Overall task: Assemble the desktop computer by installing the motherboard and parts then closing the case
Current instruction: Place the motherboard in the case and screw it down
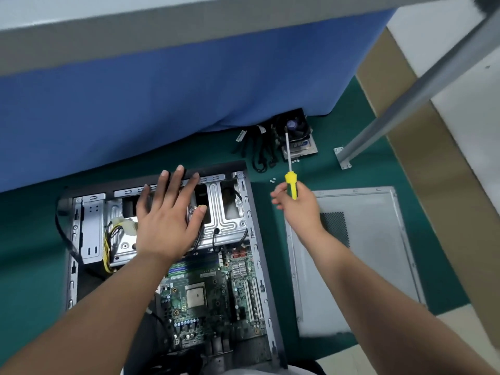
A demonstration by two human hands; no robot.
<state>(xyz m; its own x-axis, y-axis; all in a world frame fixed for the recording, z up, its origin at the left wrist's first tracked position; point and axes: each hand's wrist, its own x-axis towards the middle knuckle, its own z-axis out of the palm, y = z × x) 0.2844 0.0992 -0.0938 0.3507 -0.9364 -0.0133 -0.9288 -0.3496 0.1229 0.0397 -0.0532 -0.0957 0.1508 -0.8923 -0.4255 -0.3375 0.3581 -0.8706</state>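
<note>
Head view: open computer case [254,212] lying flat on the green mat [32,266], motherboard [208,293] already seated inside its lower half, bare CPU socket [195,295] showing. Left hand [167,215] spread flat, fingers straight, pressing on the metal drive cage [224,212] and gripping nothing. Right hand [297,209] curled round the yellow handle of a screwdriver [290,169], shaft pointing away toward the cooler fan [293,133] near the blue cloth [162,104]. Side panel [359,266] lying off to the right of the case, loose screws [272,180] on the mat just beyond the handle, black cables [261,150] beside the fan.

Likely risks: a swinging shaft knocking screws away out of reach, a slipped tip gouging the board, cables pinched under the cage if pressed down unchecked.
</note>
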